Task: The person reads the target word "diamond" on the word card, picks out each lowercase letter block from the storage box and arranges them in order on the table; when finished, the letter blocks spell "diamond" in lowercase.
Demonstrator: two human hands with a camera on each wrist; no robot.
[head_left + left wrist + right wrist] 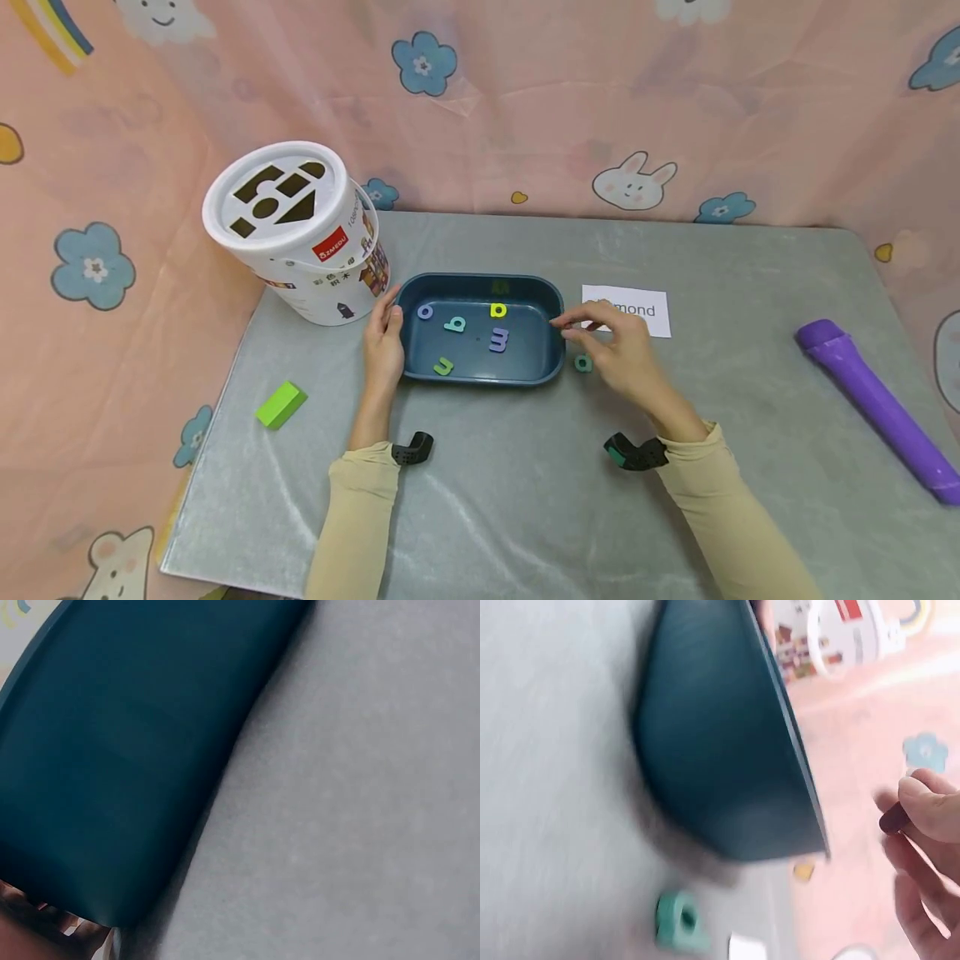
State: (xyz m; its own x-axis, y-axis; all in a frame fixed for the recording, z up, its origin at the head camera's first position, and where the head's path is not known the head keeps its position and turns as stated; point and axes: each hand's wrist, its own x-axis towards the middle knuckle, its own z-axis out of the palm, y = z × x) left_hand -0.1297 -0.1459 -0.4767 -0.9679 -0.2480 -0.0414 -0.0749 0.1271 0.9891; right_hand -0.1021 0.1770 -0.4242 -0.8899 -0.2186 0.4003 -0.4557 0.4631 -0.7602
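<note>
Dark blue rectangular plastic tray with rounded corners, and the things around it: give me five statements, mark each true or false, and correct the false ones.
1. The left hand touches the left end of the dark blue rectangular plastic tray. True.
2. The right hand is bare of any object. False: it pinches a small dark piece, clearest in the right wrist view.
3. The small bright yellow letter lies outside the tray. False: it lies inside it.
4. A small teal-green letter lies on the grey table, outside the tray. True.
5. The bright green rectangular block sits on the lid of the white plastic bucket. False: it lies on the table.
</note>
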